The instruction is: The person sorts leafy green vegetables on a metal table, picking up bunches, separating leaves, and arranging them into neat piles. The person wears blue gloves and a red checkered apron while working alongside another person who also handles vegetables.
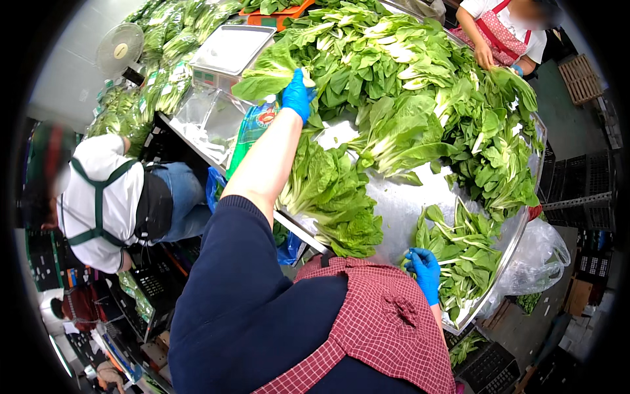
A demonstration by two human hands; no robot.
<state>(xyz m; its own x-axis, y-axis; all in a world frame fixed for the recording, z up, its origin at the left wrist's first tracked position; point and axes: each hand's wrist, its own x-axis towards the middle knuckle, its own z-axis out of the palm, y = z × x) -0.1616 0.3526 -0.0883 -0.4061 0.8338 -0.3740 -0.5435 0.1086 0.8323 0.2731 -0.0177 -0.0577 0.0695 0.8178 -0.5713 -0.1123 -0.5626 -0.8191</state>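
My left hand (297,97), in a blue glove, reaches far out over the metal table (393,216). It grips a leafy green (266,74) by its pale stem end, with the broad leaves pointing left beside a scale with a metal tray (233,48). Close to my apron, my right hand (424,273), also blue-gloved, is held low with curled fingers; whether anything is between them I cannot tell. Just right of it lies a loose heap of smaller greens (462,256). Larger leafy heads (334,197) are stacked left of the bare metal, and another bunch (393,133) lies beyond.
A large pile of greens (374,54) covers the table's far side. A co-worker (507,34) handles greens at the far right; another person (108,197) bends at the left. A clear plastic bag (534,266) hangs at the right rim. Bagged greens (172,44) and a fan (119,49) stand far left.
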